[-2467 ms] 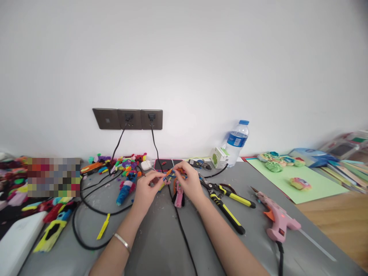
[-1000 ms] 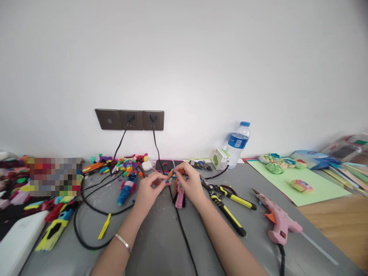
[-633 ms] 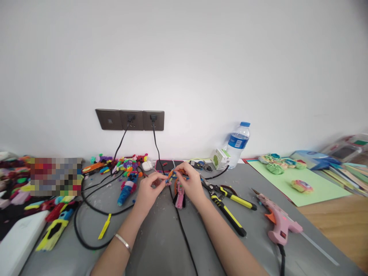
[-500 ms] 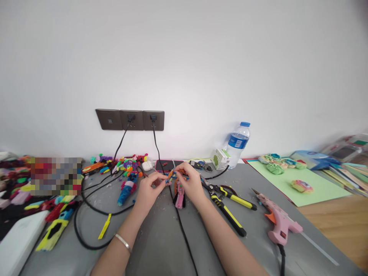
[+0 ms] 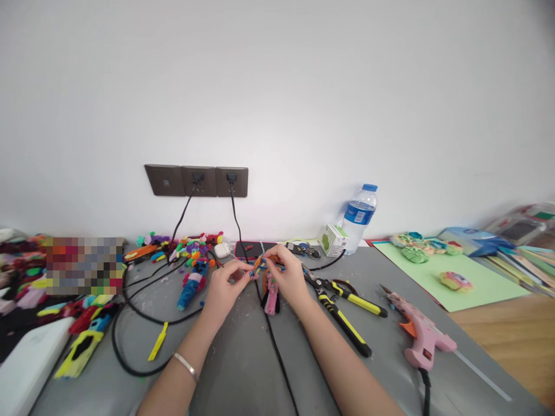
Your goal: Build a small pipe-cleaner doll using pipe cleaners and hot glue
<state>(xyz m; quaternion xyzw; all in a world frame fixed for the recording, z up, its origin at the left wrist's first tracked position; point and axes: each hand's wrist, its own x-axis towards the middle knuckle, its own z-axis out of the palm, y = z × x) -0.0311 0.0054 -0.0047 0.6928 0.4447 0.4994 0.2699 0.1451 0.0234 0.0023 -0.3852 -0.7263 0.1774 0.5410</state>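
Note:
My left hand [image 5: 228,286] and my right hand [image 5: 285,274] meet above the middle of the desk, each in a pinch. Between the fingertips is a small blue and orange pipe cleaner piece [image 5: 257,264], largely covered by fingers. Just below my right hand lies a pink pipe cleaner figure [image 5: 271,297] with dark sides. A blue pipe cleaner figure [image 5: 191,289] with a pink band rests left of my left hand. Right of my right wrist are pliers [image 5: 342,318] with yellow and black handles, spread apart.
A pink glue gun [image 5: 421,335] with a clear stick lies at the right. Black cables [image 5: 125,346] loop across the grey desk. A water bottle [image 5: 359,219] and a small box [image 5: 333,240] stand by the wall. Pipe cleaner pieces [image 5: 197,245] are heaped at the back left.

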